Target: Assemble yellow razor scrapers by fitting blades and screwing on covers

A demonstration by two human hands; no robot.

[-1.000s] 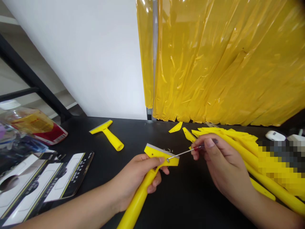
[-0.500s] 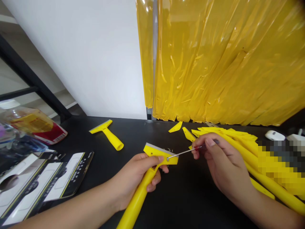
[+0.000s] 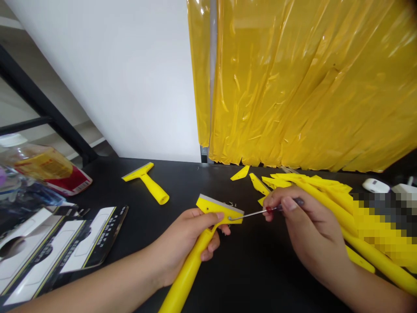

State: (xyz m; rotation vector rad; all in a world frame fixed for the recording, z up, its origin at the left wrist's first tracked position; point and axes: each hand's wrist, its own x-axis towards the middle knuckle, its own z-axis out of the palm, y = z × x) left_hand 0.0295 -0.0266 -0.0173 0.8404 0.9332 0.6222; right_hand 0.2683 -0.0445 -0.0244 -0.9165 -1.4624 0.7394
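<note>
My left hand (image 3: 192,234) is closed around the neck of a yellow scraper (image 3: 190,274), its thumb pressed on the flat head. A metal blade edge runs along the top of that head. Between the fingers of my right hand (image 3: 306,221) is a screwdriver (image 3: 252,214) with a dark red handle. Its thin shaft points left, and the tip meets a small screw (image 3: 230,218) on the scraper head. Several small screws (image 3: 233,204) lie on the table just behind the head. A second yellow scraper (image 3: 148,182) lies further back on the left.
Yellow scraper parts (image 3: 312,187) are heaped at the right, with loose yellow plates (image 3: 240,173) behind my hands. Printed cards (image 3: 94,239) and bottles (image 3: 52,169) occupy the left of the black table (image 3: 260,269). A white panel (image 3: 137,78) and yellow plastic sheeting (image 3: 293,87) stand at the back.
The screwdriver's handle has dropped slightly and moved a little right with my right hand, so the shaft lies flatter. My left hand and its scraper stay almost in place.
</note>
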